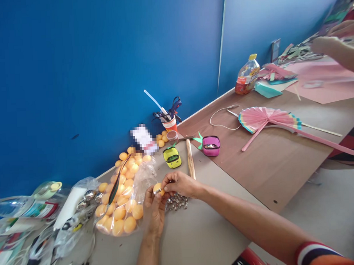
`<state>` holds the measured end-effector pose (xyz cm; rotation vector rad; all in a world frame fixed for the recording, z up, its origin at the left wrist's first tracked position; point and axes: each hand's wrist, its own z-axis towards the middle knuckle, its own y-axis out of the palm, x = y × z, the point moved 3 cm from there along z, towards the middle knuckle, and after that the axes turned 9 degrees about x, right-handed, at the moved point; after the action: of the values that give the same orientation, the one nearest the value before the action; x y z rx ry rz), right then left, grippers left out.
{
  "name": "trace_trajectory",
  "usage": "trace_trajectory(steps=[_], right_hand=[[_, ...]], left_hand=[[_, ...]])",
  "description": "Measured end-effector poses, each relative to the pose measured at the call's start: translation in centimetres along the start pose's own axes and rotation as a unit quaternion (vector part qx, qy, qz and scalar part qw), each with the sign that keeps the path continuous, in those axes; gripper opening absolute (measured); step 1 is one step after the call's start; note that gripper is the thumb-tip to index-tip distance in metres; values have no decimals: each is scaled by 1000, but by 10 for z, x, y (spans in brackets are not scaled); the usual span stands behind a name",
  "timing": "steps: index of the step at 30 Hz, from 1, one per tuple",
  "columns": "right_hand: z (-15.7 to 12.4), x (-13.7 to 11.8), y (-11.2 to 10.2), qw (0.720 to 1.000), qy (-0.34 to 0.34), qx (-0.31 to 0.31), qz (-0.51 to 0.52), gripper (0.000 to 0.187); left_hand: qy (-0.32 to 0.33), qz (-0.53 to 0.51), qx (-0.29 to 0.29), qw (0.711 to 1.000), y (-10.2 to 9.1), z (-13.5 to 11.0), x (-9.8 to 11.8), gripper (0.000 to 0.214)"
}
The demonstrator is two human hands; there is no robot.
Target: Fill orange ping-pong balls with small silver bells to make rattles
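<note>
An orange ping-pong ball (pixel 158 187) is held between the fingers of my left hand (pixel 154 211), with something small and silvery showing on its near side. My right hand (pixel 179 184) is closed, its thumb and fingers pinching the ball's right edge. Whether a small bell is also in those fingertips is hidden. Just below my right hand lies a pile of small silver bells (pixel 177 203). Left of my hands is a clear plastic bag (pixel 143 177) full of orange balls (pixel 119 213). Beyond them stand a yellow-green foam piece (pixel 172 157) and a purple one (pixel 211 146) with a green leaf shape.
A hammer (pixel 190 159) with a wooden handle lies past my right hand. Cups with tools (pixel 169 124) stand by the blue wall. On the right are a pink paper fan (pixel 261 119), a bottle (pixel 247 76) and another person's hands (pixel 331 45). Plastic wrappings (pixel 67 235) clutter the left.
</note>
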<state>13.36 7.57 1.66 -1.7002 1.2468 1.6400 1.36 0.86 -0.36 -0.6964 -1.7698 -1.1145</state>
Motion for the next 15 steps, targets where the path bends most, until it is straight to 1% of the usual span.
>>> trace_trajectory(steps=[6, 9, 15], right_hand=[[2, 2, -3, 1000, 22, 0, 18, 3], [2, 1, -4, 999, 33, -10, 10, 3], [1, 1, -4, 999, 24, -22, -12, 5]], left_hand=[[1, 15, -7, 1000, 2, -1, 1, 26], [0, 22, -4, 1000, 2, -2, 0, 28], [4, 43, 13, 999, 1, -1, 2, 30]])
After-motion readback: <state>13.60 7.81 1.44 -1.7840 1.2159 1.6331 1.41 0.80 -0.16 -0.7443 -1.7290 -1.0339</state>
